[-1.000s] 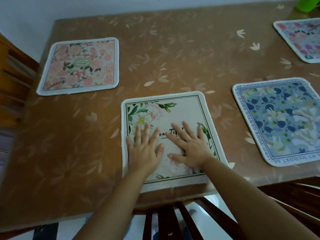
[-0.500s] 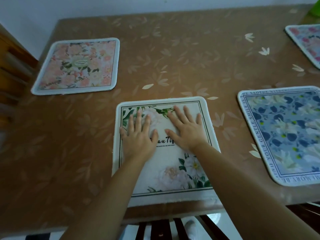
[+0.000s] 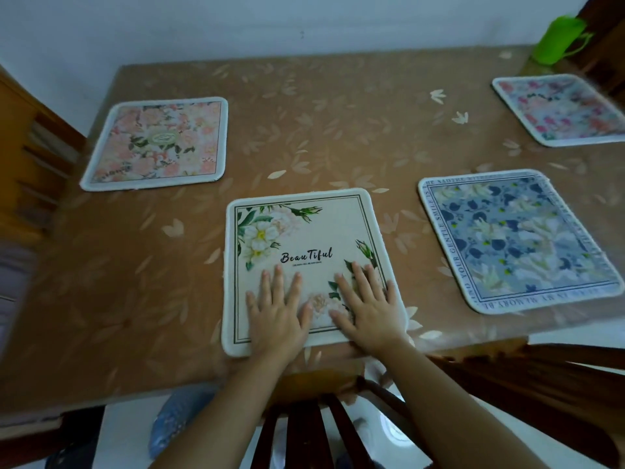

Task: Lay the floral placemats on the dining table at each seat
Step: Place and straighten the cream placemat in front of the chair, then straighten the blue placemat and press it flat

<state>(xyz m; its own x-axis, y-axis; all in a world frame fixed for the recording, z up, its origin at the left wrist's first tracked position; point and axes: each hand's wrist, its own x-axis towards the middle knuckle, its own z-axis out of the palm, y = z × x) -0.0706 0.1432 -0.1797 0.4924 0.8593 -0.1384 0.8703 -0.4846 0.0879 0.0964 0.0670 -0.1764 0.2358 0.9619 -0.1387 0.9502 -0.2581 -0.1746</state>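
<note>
A cream placemat [image 3: 314, 231] printed with white flowers and the word "Beautiful" lies flat near the table's front edge. My left hand [image 3: 275, 316] and my right hand [image 3: 368, 309] press flat on its near half, fingers straight and spread. A pink floral placemat [image 3: 159, 143] lies at the far left. A blue floral placemat [image 3: 517, 242] with a lettered border lies at the right. A pink and pale blue floral placemat [image 3: 568, 111] sits at the far right, cut by the frame edge.
The brown table [image 3: 338, 123] has a leaf-patterned cover and stands against a white wall. A green plastic cup [image 3: 558, 40] stands at the far right corner. Dark wooden chair backs [image 3: 304, 431] stand below the front edge, and another wooden chair [image 3: 30, 147] at the left.
Both hands slid forward over the cream placemat, then back toward me to its near half. The word on the mat is now uncovered.
</note>
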